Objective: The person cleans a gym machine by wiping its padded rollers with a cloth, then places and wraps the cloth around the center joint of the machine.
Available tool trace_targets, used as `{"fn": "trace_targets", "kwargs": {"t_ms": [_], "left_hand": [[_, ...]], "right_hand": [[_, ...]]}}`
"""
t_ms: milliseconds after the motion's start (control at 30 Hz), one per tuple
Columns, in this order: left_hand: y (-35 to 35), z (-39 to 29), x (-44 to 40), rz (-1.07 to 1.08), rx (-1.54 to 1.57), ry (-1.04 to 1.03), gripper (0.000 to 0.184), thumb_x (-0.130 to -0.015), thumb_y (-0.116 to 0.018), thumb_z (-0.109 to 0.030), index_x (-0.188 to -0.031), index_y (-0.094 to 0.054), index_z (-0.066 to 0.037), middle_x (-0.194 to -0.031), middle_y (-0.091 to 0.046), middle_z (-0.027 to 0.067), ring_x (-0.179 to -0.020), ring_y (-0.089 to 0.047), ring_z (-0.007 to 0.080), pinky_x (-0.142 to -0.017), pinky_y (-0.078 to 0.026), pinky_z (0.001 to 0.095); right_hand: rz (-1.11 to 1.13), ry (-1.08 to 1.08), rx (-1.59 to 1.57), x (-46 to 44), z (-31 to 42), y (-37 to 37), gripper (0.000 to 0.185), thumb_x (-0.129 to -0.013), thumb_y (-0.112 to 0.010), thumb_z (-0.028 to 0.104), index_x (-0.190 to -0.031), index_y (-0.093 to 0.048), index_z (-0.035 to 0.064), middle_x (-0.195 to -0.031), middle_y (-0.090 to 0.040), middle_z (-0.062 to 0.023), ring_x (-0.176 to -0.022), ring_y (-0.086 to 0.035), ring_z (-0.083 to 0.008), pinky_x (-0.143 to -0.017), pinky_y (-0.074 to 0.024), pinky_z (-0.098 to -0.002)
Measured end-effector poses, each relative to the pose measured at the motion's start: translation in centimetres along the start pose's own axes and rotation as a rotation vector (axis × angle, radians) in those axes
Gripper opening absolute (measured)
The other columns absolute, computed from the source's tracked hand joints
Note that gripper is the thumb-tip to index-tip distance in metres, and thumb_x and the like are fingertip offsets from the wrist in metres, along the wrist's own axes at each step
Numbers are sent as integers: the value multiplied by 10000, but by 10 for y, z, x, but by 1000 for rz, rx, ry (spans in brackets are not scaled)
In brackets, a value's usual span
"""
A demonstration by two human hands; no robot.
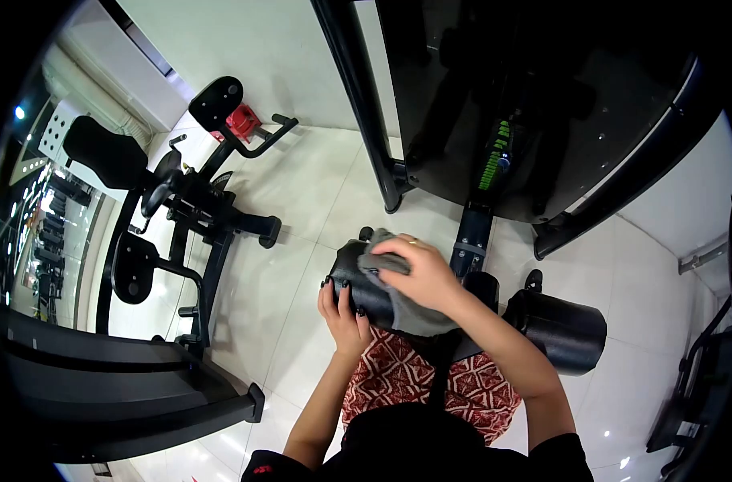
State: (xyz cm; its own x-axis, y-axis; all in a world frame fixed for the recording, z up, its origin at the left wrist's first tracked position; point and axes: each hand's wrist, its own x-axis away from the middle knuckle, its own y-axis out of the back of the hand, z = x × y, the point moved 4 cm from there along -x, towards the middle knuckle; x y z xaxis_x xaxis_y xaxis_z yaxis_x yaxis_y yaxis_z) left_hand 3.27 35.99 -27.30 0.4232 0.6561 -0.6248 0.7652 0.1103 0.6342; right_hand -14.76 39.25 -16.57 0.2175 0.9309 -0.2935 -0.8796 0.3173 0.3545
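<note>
A grey cloth (418, 317) is bunched in my right hand (418, 273), whose fingers are closed round it. Part of the cloth drapes over a black padded roller (362, 273) of a gym machine and hangs down its near side. My left hand (346, 313) rests on the near left end of that roller, its dark-nailed fingers spread and slightly bent on the pad. To the right of my forearm sits a matching black roller (562, 331). The cloth and my right hand hide part of the first roller.
A dark machine panel (542, 104) with a green numbered strip (494, 157) rises ahead. Another exercise machine (181, 193) stands at the left, near a red object (241, 122). A black machine frame (141, 394) fills the lower left. The floor (297, 217) is pale tile.
</note>
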Motion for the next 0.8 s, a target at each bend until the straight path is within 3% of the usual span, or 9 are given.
{"fn": "trace_targets", "kwargs": {"t_ms": [133,167,233,333,433,500,533,800], "left_hand": [[12,-10,-5,59,119,167,472,-762,-463,-85,-1224,-414,0,-1335,-322,237,-1230,-313,389,-1023,-261,449],[16,-12,-12,54,125,158,472,-762,-463,-85,-1224,-414,0,-1335,-322,237,-1230,-313,389,-1023,-261,449],[23,-8,-23,74,243,340,462,-751,-478,-59,-1205,-428,8,-1301,-376,223,-1211,-345,357,-1022,-269,415],[25,-1,-42,6,216,425,450,-789,-455,-77,-1228,-418,18,-1270,-410,208,-1187,-359,338,-1019,-263,405],[16,7,-54,8,194,493,397,-865,-392,-105,-1238,-436,23,-1231,-466,193,-1148,-413,323,-991,-303,384],[-1,20,-49,37,548,670,372,-896,-356,-133,-1196,-496,38,-1155,-542,195,-1080,-498,304,-946,-360,360],[-1,22,-47,-27,468,606,374,-912,-326,-146,-1146,-547,45,-1085,-590,199,-1018,-551,296,-906,-399,349],[0,20,-43,60,352,540,390,-929,-320,-158,-1173,-503,85,-1134,-574,202,-1075,-535,252,-942,-380,322]], "right_hand": [[-13,55,324,-18,-5,-36,346,-742,-635,188,-1073,-568,117,-992,-575,-74,-947,-535,-269,-780,-460,-373],[35,77,411,-18,-18,-46,369,-745,-631,217,-1095,-568,118,-1018,-566,-88,-986,-506,-280,-812,-437,-383],[3,152,553,-10,-13,-47,401,-747,-628,238,-1124,-562,119,-1032,-556,-102,-1005,-492,-290,-849,-405,-397],[116,173,548,0,-6,-48,461,-745,-640,242,-1186,-547,145,-1043,-541,-115,-1074,-465,-298,-922,-374,-409],[100,289,611,10,4,-54,447,-738,-652,250,-1165,-561,153,-1031,-537,-98,-1053,-474,-288,-908,-382,-397],[68,315,643,11,7,-56,426,-743,-650,232,-1153,-569,153,-1016,-542,-90,-1035,-481,-273,-877,-396,-384],[60,310,650,10,5,-56,410,-749,-641,214,-1148,-571,148,-1005,-544,-87,-1020,-490,-267,-866,-401,-383],[46,156,612,9,-8,-43,375,-779,-591,187,-1149,-558,132,-998,-561,-98,-971,-526,-275,-842,-420,-376]]}}
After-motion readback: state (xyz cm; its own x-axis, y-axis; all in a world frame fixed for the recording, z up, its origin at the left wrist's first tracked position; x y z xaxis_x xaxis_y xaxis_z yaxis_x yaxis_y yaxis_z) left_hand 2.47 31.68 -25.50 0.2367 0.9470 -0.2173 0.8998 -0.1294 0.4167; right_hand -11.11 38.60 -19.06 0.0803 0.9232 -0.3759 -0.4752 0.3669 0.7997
